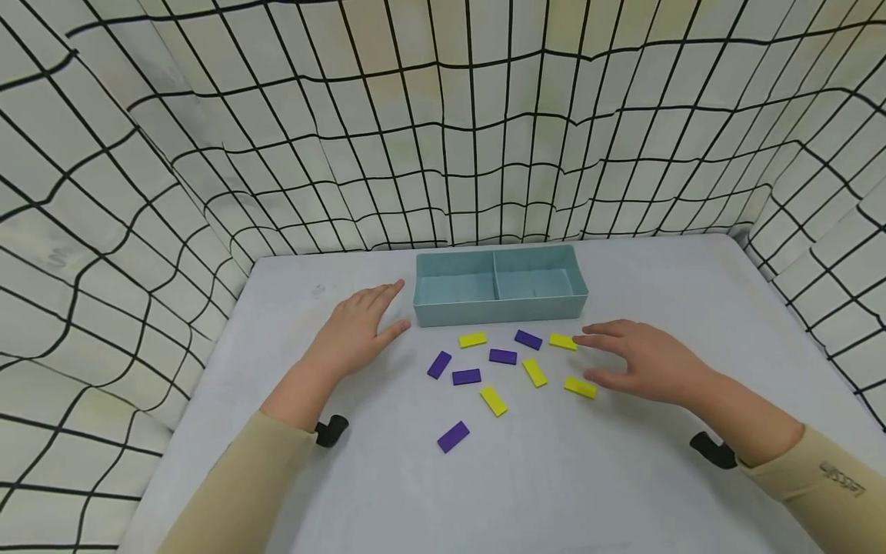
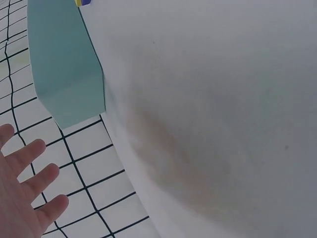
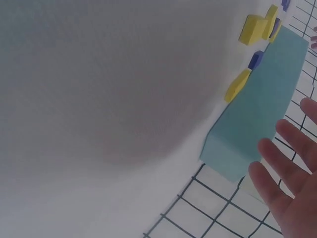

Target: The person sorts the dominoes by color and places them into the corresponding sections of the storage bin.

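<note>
My left hand (image 1: 354, 327) hovers over the table just left of the light blue two-compartment box (image 1: 498, 311), fingers stretched out and holding nothing. On the other side my right hand (image 1: 644, 360) reaches in from the right, its spread fingers beside a yellow block (image 1: 563, 342) and another yellow block (image 1: 580, 388). Several flat yellow and purple blocks lie scattered in front of the box, among them a purple block (image 1: 453, 437) nearest me. Both box compartments show bare floors. In the right wrist view, the relaxed fingers (image 3: 277, 188) stand near the box's end.
The white table (image 1: 526, 492) is bounded at the back and sides by white walls covered with black netting (image 1: 443, 138). The box stands close to the table's back edge. A dark wrist camera (image 1: 332, 431) sits at the left cuff, another (image 1: 713, 451) at the right.
</note>
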A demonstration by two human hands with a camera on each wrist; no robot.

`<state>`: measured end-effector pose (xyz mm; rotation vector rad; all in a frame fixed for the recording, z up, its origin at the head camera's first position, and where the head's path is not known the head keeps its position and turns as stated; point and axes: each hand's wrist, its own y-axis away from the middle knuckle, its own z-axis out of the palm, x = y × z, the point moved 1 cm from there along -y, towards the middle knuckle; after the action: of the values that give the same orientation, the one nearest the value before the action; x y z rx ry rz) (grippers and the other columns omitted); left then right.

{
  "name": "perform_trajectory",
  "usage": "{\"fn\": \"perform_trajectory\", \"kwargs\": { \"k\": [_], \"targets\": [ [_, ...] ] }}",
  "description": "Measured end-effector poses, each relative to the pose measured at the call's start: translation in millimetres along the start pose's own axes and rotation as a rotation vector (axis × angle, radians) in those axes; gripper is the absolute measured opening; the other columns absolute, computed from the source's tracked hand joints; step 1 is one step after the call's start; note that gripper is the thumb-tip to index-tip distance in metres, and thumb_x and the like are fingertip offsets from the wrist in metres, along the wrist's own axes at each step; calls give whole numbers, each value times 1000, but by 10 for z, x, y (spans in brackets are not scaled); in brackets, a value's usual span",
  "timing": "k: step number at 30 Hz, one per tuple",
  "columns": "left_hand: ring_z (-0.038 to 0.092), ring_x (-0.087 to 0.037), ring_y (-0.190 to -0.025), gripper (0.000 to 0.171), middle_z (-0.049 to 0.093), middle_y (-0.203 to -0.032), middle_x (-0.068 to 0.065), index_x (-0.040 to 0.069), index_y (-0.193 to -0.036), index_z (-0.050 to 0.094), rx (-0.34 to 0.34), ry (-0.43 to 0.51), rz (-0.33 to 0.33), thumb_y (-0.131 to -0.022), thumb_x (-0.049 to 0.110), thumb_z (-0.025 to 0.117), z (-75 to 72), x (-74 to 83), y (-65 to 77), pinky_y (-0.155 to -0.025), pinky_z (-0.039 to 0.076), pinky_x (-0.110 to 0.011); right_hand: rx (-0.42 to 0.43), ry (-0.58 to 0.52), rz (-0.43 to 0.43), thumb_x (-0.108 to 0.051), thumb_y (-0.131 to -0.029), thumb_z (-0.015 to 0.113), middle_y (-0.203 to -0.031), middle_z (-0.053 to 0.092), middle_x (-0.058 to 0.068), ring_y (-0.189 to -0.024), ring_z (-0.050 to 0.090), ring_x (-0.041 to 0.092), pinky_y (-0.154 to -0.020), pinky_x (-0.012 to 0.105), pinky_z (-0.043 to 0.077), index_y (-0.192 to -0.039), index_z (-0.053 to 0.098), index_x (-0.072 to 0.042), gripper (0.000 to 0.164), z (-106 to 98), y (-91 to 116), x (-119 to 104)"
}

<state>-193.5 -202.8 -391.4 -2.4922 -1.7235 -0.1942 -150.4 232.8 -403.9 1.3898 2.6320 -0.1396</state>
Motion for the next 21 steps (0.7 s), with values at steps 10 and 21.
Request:
{"fn": "perform_trajectory", "kwargs": {
  "k": [10,21],
  "targets": [
    [31,-36,-143,74,35,-157,-12,26,-160,15,-45,11,-31,-100,58,43,32,-63,-136,-113,26,-58,-73,-54,-6,-41,-89,72,-121,67,0,-115,61,26,-92,49,51,-124,70,-25,39,64,-67,-29],
    [32,-34,-144,71,35,-158,-9,31,-160,17,-102,120,-55,-100,59,43,102,-103,-307,-114,27,-54,-249,-139,27,-44,-86,75,-113,67,-9,-106,61,16,-91,45,51,-123,71,-31,40,149,-167,25]
  ]
}}
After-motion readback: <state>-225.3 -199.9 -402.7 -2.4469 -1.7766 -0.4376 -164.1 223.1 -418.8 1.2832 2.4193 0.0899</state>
